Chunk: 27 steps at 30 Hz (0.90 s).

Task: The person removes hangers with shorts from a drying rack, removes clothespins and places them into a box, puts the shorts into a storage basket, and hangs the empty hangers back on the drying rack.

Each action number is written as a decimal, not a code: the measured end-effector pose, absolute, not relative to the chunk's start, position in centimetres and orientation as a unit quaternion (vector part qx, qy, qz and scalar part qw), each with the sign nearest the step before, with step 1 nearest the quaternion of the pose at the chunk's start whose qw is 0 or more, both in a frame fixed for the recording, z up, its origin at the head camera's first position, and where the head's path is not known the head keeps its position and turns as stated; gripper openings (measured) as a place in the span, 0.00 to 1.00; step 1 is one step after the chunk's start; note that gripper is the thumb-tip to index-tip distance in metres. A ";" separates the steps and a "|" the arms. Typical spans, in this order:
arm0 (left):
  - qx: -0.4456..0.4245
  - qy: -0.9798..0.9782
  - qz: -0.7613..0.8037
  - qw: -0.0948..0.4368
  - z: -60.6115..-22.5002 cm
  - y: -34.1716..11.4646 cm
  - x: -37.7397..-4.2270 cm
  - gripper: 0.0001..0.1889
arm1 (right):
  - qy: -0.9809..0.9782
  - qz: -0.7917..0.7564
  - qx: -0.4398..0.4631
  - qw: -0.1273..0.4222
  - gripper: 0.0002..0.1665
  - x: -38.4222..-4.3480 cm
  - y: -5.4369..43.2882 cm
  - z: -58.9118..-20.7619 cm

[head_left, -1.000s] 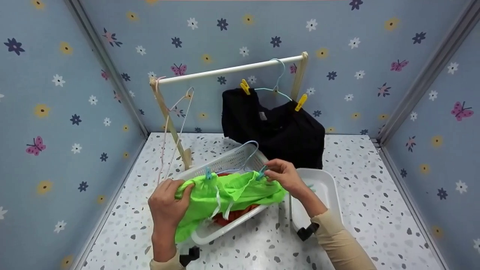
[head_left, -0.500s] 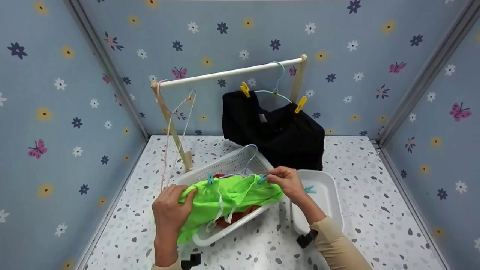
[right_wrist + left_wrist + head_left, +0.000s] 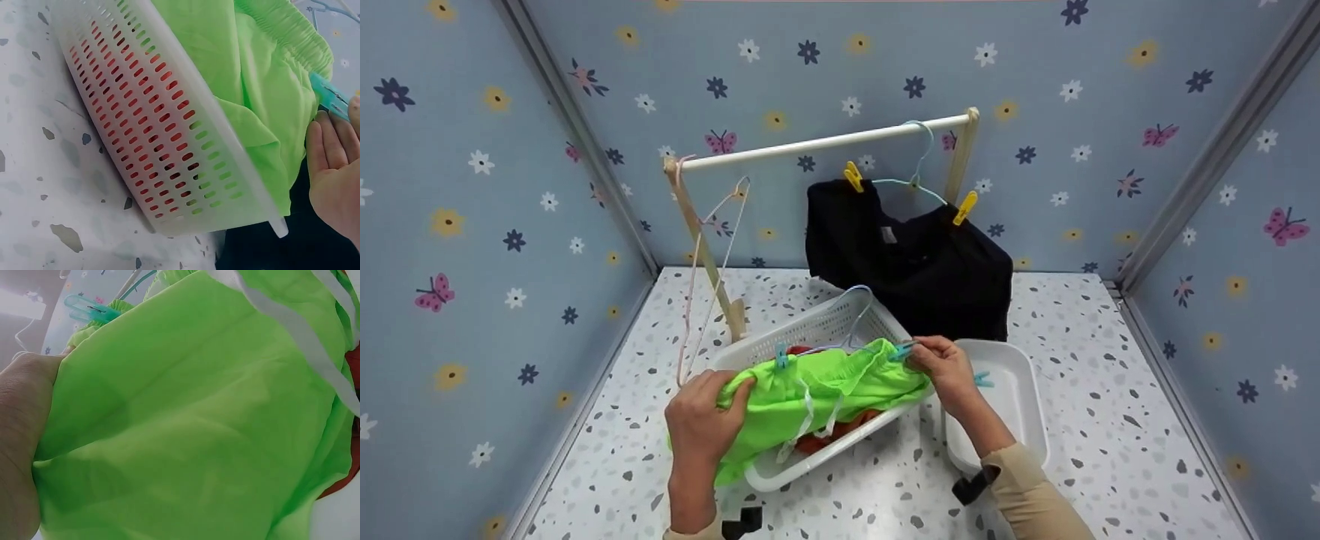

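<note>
Grips the left end of a lime-green cloth garment with a gathered waistband in the left hand, with the grip clamped on a fold of cloth and the thumb in front. Pinches a teal plastic clothespin between thumb and fingers of the right hand, with that grip clamped as well and the clip's far end at the waistband; cannot tell whether closed on the cloth. Bears a second teal clip on the waistband nearer the left hand, and white fabric drawstrings down the front. Lies across a white perforated plastic basket, over red-orange cloth, and droops past the rim at left. Has a pale blue-lilac wire hanger behind the waistband, with the hook upward. Just right of the basket, on a white speckled bench, shows a shallow white plastic tray with another teal clip inside. Farther back, suspends a black cloth garment by a light-blue wire hanger with two yellow plastic clothespins from a round white rail. Carries a thin pink hanger at the rail's left end.
</note>
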<state>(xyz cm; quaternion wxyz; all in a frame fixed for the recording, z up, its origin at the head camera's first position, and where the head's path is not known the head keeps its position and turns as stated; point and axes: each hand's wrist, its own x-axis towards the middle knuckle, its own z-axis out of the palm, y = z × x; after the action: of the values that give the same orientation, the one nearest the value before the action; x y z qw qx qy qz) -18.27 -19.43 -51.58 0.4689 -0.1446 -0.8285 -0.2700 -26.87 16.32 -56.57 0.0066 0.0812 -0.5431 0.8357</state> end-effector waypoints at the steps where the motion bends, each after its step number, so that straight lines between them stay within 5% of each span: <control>1: -0.144 -0.829 -0.271 0.468 -51.6 -19.4 -18.2 0.08 | -0.534 0.842 0.077 0.003 0.08 -26.9 16.4 -56.7; 17: -0.134 -0.829 -0.286 0.461 -52.0 -19.5 -18.1 0.08 | -0.366 0.929 0.005 -0.055 0.14 -26.7 17.6 -57.0; 27: -0.135 -0.828 -0.288 0.462 -52.0 -19.5 -18.1 0.08 | -0.430 0.902 0.018 -0.013 0.09 -26.5 20.2 -56.5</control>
<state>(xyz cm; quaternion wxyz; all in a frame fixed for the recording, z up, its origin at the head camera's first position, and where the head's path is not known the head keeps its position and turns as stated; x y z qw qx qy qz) -18.09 -19.54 -52.00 0.4623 -0.1350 -0.8279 -0.2876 -26.46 20.15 -56.45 -0.0130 0.0183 -0.4302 0.9024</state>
